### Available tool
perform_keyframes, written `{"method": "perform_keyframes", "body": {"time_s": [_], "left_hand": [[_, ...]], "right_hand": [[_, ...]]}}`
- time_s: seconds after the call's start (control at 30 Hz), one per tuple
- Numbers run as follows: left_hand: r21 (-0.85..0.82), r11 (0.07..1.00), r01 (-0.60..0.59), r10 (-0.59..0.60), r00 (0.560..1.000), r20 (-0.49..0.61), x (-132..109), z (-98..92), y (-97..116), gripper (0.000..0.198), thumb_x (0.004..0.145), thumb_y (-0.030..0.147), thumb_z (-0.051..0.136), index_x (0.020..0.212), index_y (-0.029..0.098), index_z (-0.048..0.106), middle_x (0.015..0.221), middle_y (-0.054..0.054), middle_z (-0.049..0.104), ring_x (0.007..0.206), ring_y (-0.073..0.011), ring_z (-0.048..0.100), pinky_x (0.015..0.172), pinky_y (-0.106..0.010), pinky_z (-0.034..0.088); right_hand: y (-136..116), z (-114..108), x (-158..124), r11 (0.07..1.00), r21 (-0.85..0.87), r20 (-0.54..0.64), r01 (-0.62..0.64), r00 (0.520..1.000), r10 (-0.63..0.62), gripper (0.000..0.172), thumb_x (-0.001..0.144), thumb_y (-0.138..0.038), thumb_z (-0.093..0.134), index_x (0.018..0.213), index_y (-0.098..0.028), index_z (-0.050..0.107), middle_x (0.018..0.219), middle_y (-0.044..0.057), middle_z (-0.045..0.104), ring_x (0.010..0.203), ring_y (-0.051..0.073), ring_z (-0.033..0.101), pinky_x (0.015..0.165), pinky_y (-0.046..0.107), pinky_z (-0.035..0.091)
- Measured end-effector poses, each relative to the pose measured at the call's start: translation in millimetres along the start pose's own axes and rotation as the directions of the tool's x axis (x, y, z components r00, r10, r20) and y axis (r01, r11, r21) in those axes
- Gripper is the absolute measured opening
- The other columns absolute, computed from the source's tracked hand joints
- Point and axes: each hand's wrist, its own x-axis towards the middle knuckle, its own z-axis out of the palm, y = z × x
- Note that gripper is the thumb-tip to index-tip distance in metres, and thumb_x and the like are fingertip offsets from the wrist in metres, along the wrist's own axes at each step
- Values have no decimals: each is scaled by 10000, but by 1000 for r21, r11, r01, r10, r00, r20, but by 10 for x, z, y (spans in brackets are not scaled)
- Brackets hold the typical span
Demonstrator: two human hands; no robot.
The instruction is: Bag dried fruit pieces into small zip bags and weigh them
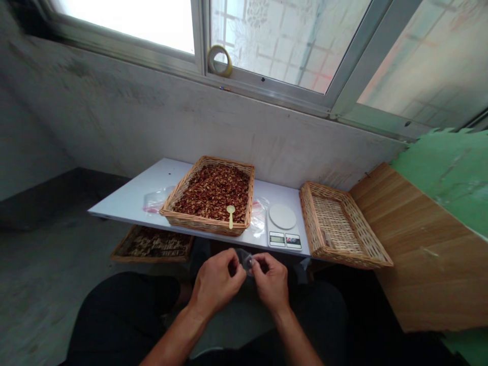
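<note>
A small clear plastic bag, crumpled and partly hidden by fingers, is pinched between the left grip and right grip.

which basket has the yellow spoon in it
The middle basket on the table, heaped with reddish-brown pieces, with the spoon lying in it. The right basket shows bare weave; the lower basket holds darker pieces.

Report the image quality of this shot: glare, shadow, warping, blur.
In the head view, the window glares nearly white; the wall below it and the floor sit dim; the wide lens bows the table edge; the left hand and right hand look slightly soft, and the plastic bag between them is hard to make out.
</note>
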Motion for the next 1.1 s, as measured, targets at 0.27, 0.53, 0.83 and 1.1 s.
{"method": "perform_keyframes", "body": {"time_s": [0.27, 0.53, 0.83, 1.1], "left_hand": [[-156, 919, -361, 372, 927, 48, -16, -44, -232, 905, 652, 256, 842, 1480, 297, 481, 1509, -111, 514, 1387, -354, 466, 1159, -506, 372], [-263, 943, -206, 234, 969, 79, -68, 96, -307, 674, 738, 303, 815, 1373, 290, 591, 1274, -101, 670, 1172, -302, 627, 1035, -434, 490], [-276, 948, -159, 181, 982, 56, -18, -14, -365, 557, 797, 292, 776, 1326, 276, 601, 1199, -66, 672, 1090, -239, 647, 967, -368, 514], [-246, 945, -215, 234, 971, 47, 5, -51, -441, 389, 845, 239, 709, 1231, 265, 668, 1070, -43, 714, 997, -208, 677, 913, -334, 529]], "right_hand": [[115, 78, 69, 889, 336, 156, -311, 949, 273, 296, 767, -432, 768, 823, -160, 667, 663, 17, 673, 540, 146, 626, 455, 202, 436], [38, 136, -22, 828, 452, 290, -332, 932, 216, 317, 742, -357, 809, 807, -207, 537, 576, -73, 567, 455, 81, 481, 451, 181, 382], [-145, -31, -34, 974, 220, 368, 49, 921, -130, 219, 925, -246, 599, 1070, -240, 763, 1073, 55, 729, 1004, 204, 678, 866, 308, 535], [-184, -18, -15, 976, 86, 370, 198, 904, -216, 163, 912, -293, 679, 1019, -247, 794, 1031, 62, 748, 973, 212, 697, 879, 322, 537]]}}
